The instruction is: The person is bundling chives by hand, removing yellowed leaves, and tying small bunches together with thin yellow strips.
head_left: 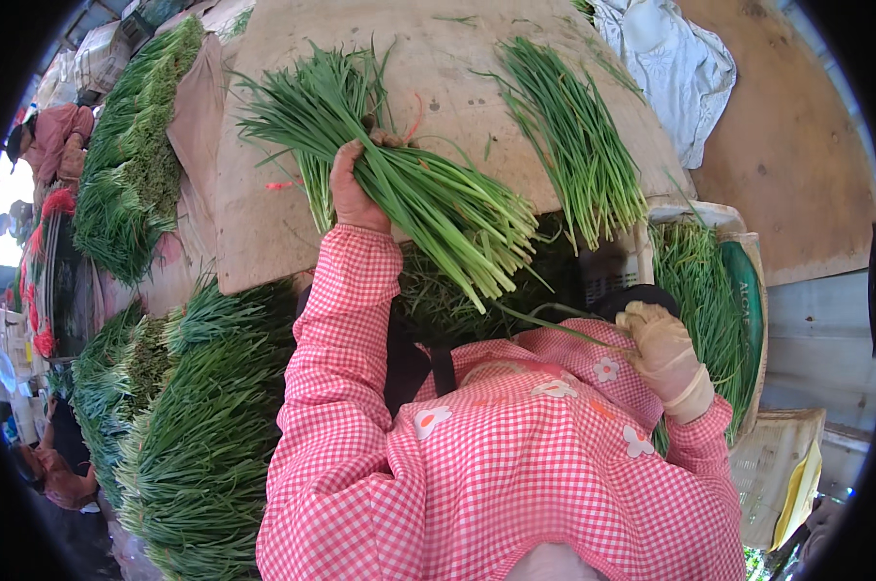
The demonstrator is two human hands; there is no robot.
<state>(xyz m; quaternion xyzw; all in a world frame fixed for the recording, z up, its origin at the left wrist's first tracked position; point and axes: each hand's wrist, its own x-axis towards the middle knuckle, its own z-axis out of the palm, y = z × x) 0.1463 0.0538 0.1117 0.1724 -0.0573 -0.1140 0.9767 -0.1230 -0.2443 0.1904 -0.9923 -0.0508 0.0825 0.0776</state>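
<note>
My bare left hand (pixel 356 192) is closed round a thick bunch of garlic chives (pixel 447 213), held over the front edge of a wooden board (pixel 438 82). The pale cut ends point to the lower right, the green leaf tips to the upper left. My right hand (pixel 662 360), in a pale glove, is drawn back near my body with its fingers curled. From these fingers a single long chive stalk (pixel 568 331) stretches left toward the bunch. Beneath the held bunch lies another chive bunch (pixel 317 184), partly hidden. A red tie (pixel 415 118) shows beside my left hand.
A loose pile of chives (pixel 583 150) lies on the board's right side. Right of me stands a crate (pixel 699 208) holding more chives. Big chive heaps (pixel 205 436) fill the left side. A white cloth (pixel 665 73) lies at the back right. Other people (pixel 58 145) are at far left.
</note>
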